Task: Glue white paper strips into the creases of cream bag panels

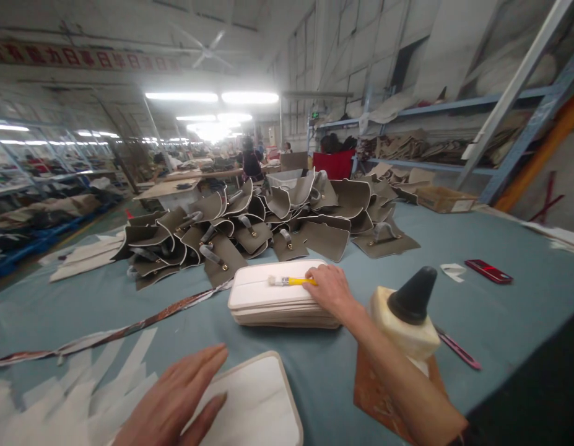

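Fingers (pixel 318 272) of the right hand (pixel 337 292) are closed about the end of the yellow handle of a brush (pixel 291 281), index finger above it and thumb below; how firmly they press cannot be told. The brush lies level over the top of a stack of white panels (pixel 287 316), its bristles pointing left, so the stack seems to serve as a raised rest for it. The panels are piled edge to edge, probably to keep them tidy and within reach.

Nearer the person, a loose panel (pixel 263 409) lies flat on the table (pixel 509 322). The left hand (pixel 168 396) is spread beside and partly over it, fingers straight and gripping nothing; whether it touches the panel cannot be told.

A bottle (pixel 410 337) with a black cone on top stands by the right forearm, on a brown board (pixel 368 378) that perhaps guards the cloth from drips. Grey-brown bag pieces (pixel 326 240) are heaped beyond the stack, likely to leave the near side free for the hands.
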A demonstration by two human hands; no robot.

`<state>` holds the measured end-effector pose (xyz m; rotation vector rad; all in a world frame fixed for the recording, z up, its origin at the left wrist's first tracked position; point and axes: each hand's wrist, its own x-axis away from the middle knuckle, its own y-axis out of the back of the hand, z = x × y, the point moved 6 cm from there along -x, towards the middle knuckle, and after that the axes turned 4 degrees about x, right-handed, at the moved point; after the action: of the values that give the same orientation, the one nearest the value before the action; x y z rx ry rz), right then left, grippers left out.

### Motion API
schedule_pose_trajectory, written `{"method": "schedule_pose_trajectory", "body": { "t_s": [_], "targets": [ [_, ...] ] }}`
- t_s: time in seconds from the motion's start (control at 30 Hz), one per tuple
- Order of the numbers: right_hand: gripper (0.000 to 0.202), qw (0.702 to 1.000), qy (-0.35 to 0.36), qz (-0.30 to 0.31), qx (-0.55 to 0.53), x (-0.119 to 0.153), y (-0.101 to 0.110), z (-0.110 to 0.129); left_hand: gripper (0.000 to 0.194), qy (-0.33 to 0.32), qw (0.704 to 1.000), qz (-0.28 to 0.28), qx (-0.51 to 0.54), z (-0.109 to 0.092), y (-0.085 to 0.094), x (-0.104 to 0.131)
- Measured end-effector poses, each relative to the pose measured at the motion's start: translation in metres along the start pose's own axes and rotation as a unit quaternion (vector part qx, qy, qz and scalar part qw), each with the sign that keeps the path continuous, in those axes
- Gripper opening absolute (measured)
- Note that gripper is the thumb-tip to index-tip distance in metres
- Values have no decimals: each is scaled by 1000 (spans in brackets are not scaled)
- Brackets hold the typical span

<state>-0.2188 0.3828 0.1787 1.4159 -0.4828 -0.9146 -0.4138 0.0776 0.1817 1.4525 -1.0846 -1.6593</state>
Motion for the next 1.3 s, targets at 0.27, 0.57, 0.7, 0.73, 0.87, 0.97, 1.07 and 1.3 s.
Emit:
{"method": "schedule_pose_trajectory", "body": {
  "t_s": [0.27,0.57,0.7,0.73,0.87,0.97,1.07,1.3],
  "targets": [
    [12,991,97,84,29,-16,21,7,50,11,984,163,70,-14,-59,-127],
    [11,978,125,168,21,-36,17,18,49,31,978,184,97,-10,-69,-133],
    [10,978,99,177,-45,-46,27,15,42,35,975,197,98,-16,-66,-139],
    [12,977,87,180,-71,-49,30,14,40,36,974,201,98,-17,-65,-139],
    [32,958,39,204,-199,-58,35,12,35,41,971,216,98,-18,-64,-139],
    [43,943,10,181,-279,-63,36,20,33,44,969,220,99,-18,-64,-139],
    [49,939,-10,107,-328,-65,34,38,35,46,969,220,100,-18,-64,-138],
    [38,944,-41,-64,-321,-57,22,81,42,50,970,216,99,-20,-67,-135]
  ]
}}
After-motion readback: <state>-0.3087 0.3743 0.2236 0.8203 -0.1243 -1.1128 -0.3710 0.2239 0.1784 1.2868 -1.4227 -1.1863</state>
